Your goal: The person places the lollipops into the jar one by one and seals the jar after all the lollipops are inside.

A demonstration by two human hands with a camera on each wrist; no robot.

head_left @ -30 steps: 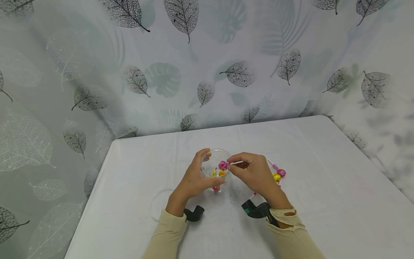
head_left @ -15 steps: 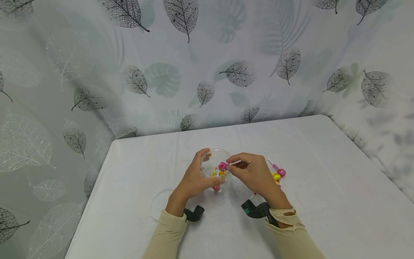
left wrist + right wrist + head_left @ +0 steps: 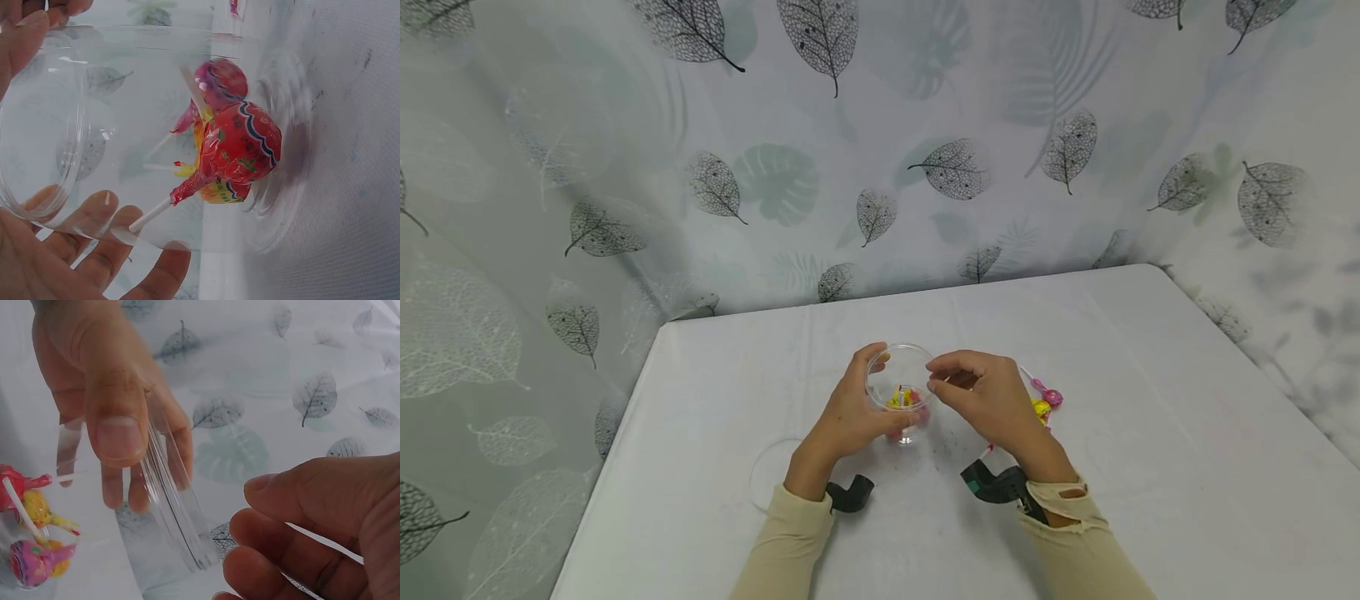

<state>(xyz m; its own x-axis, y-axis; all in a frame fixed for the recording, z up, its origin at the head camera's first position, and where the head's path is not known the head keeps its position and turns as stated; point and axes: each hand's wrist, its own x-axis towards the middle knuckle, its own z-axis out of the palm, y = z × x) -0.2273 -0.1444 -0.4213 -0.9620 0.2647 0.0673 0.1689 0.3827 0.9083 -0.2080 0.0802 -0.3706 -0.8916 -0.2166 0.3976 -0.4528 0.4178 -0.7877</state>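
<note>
A clear plastic jar [image 3: 898,372] stands on the white table with my left hand [image 3: 859,410] gripping its side, fingers behind and thumb in front. Several wrapped lollipops lie at its bottom: a red lollipop [image 3: 247,142] and a pink-purple lollipop [image 3: 224,82] in the left wrist view, plus a yellow lollipop [image 3: 37,507] in the right wrist view. By the rim on the right, my right hand [image 3: 988,396] holds nothing; its fingers are loosely bent, thumb apart from the index finger in the right wrist view.
Right of my right hand lie a pink lollipop [image 3: 1053,398] and a yellow lollipop [image 3: 1041,408], partly hidden by that hand. Another stick [image 3: 987,452] shows beside the wrist. A clear round lid [image 3: 765,454] lies on the table [image 3: 700,400] at left. A leaf-patterned curtain [image 3: 880,125] hangs behind.
The pink lollipop that my right hand pinched over the jar's mouth has been let go and now lies inside the jar. My left hand keeps its grip in the same place.
</note>
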